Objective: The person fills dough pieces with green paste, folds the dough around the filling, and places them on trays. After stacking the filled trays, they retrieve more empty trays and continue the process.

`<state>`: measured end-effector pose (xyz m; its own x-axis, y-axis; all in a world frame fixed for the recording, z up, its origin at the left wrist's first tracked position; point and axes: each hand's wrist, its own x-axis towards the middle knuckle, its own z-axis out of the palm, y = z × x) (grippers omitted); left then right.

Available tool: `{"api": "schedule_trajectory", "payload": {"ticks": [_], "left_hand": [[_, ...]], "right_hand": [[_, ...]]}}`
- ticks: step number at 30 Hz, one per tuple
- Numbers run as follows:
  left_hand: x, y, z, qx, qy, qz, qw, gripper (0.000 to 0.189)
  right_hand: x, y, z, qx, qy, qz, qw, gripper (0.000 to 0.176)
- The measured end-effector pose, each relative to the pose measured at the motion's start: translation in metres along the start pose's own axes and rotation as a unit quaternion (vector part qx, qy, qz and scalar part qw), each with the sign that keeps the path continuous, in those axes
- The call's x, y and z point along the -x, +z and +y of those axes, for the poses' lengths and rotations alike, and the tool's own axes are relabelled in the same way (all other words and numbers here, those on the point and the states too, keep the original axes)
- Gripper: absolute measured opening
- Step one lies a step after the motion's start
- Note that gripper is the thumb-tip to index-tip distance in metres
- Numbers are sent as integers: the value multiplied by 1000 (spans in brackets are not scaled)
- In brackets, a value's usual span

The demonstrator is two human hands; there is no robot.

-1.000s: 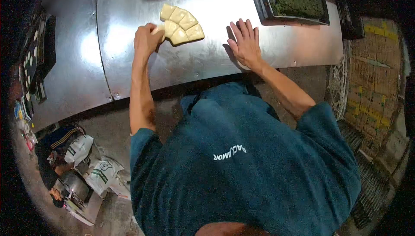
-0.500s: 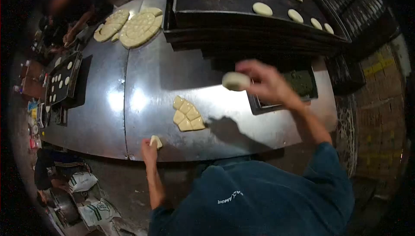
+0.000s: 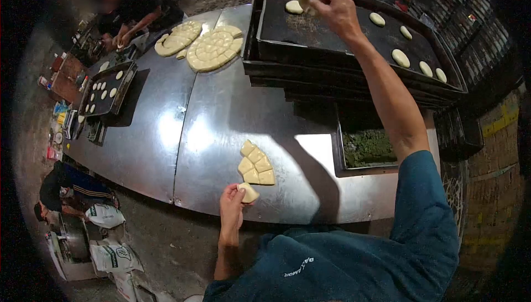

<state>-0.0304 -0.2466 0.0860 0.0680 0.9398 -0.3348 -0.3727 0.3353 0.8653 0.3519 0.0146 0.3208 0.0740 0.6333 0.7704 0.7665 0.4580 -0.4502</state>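
Observation:
My right hand [image 3: 336,13] pinches a pale round of dough [image 3: 305,1] above a dark baking tray [image 3: 285,29] at the top of the view. Several flattened dough rounds lie on that tray, one [image 3: 294,7] just beside the held piece. Near the table's front edge, my left hand [image 3: 230,203] grips a small cut dough piece [image 3: 249,193] between thumb and fingers. Right above it on the metal table [image 3: 221,119] sits a scored patch of dough [image 3: 256,164], cut into several blocks.
Under my right forearm is a pan of green crumbly filling [image 3: 365,148]. Two large scored dough discs [image 3: 214,50] lie at the back left. Another tray of dough rounds [image 3: 108,94] stands at the far left. Co-workers [image 3: 145,8] are at the upper left and lower left; sacks [image 3: 113,257] sit on the floor.
My right hand has carried the dough round up and away from over the table to above the baking tray. My left hand has come closer to the scored patch. The camera view has shifted.

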Motion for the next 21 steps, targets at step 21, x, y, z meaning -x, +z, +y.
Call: {"api": "schedule_trajectory", "payload": {"ticks": [21], "left_hand": [[-15, 159, 12, -256, 449, -85, 852, 31]], "right_hand": [[294, -2, -204, -204, 383, 88, 896, 28]]}}
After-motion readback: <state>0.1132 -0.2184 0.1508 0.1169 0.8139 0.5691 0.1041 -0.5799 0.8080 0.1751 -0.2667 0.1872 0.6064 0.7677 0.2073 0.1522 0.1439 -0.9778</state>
